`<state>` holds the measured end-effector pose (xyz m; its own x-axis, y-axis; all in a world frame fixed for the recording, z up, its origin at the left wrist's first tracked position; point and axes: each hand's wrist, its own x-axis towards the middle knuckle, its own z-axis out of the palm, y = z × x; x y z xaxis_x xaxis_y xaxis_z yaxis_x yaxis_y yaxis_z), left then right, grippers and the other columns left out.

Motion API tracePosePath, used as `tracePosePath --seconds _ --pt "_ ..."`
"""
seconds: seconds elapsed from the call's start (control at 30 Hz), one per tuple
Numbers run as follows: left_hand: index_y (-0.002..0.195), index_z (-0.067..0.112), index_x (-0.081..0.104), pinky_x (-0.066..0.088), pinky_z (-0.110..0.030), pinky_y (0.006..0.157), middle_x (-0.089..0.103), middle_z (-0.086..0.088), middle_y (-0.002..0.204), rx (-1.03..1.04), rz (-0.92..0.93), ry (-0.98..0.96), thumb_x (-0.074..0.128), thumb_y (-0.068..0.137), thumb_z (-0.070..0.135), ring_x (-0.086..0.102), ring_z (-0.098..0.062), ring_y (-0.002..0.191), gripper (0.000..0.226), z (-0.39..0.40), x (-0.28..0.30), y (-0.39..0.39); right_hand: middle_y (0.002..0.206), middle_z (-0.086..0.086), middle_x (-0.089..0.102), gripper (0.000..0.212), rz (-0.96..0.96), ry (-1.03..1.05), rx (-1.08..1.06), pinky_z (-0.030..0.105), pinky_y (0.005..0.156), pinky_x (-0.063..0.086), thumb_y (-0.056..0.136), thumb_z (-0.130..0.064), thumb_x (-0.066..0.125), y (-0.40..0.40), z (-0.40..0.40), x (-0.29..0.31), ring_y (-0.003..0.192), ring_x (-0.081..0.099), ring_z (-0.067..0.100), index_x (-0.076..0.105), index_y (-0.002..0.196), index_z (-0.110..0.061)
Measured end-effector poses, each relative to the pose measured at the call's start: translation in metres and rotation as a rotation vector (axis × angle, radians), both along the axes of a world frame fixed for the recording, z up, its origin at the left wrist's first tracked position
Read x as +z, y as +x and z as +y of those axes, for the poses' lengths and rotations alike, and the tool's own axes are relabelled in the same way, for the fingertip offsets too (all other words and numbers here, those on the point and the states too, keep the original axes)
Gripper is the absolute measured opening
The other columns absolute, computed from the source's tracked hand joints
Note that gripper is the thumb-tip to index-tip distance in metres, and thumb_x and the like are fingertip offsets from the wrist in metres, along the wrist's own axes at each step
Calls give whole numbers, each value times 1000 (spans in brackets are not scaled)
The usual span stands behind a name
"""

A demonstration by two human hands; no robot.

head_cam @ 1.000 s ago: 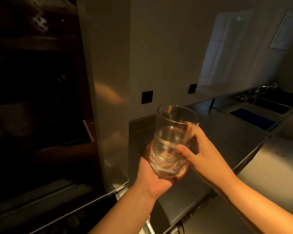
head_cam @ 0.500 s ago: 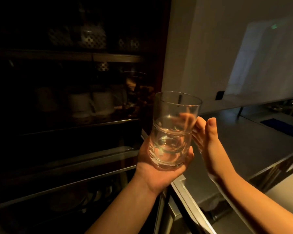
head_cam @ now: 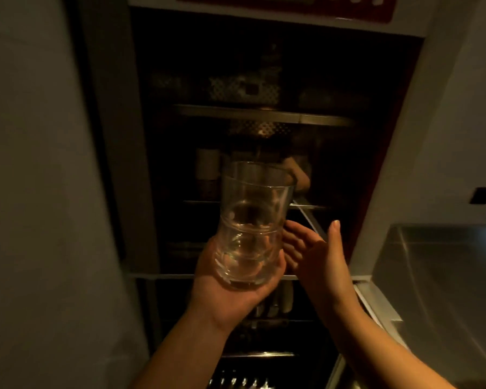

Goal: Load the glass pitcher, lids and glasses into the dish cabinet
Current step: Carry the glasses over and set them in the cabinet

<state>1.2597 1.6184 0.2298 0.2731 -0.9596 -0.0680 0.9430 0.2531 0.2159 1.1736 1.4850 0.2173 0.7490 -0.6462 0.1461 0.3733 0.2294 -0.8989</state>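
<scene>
I see both forearms reach up and forward toward the dark dish cabinet [head_cam: 264, 113]. The left hand [head_cam: 230, 290] cups the base of a clear glass [head_cam: 250, 226], fingers curled round it, holding it tilted slightly in front of the open shelves. The right hand [head_cam: 317, 256] stands just beside the glass, fingers straight and relaxed, grasping nothing.

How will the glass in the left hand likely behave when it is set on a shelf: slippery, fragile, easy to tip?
The glass looks smooth and clear, so probably slippery; the left hand cups only its base. It seems thick-bottomed, so likely steady upright. Being glass, it may chip against the cabinet's metal shelf edge.
</scene>
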Motion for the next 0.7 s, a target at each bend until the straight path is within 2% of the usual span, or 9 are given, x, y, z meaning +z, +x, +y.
tracePosePath --seconds 0.07,0.2,0.43,0.7 --pt "112 0 63 48 -50 82 64 -25 112 77 13 -23 66 69 28 65 -41 91 52 20 -1 13 115 11 67 81 2 84 30 41 105 37 74 -71 27 17 10 -6 113 60 23 57 119 -10" --pt "110 3 66 44 -50 84 65 -22 113 215 43 -49 56 81 38 66 -40 92 47 55 -7 35 113 13 67 75 -25 312 37 37 99 42 89 -67 21 46 25 -23 109 61 24 55 121 -9" --pt "120 9 61 47 -50 83 65 -20 114 339 55 -34 57 82 40 65 -38 95 49 87 -19 45 130 23 52 71 -56 773 23 42 107 33 95 -58 25 74 52 -62 123 48 33 43 133 -1" --pt "114 4 62 47 -50 81 67 -22 107 358 77 -30 58 79 37 67 -40 89 48 90 -29 36 139 24 43 68 -74 964 26 45 111 29 96 -53 30 99 60 -88 128 43 35 37 137 1"
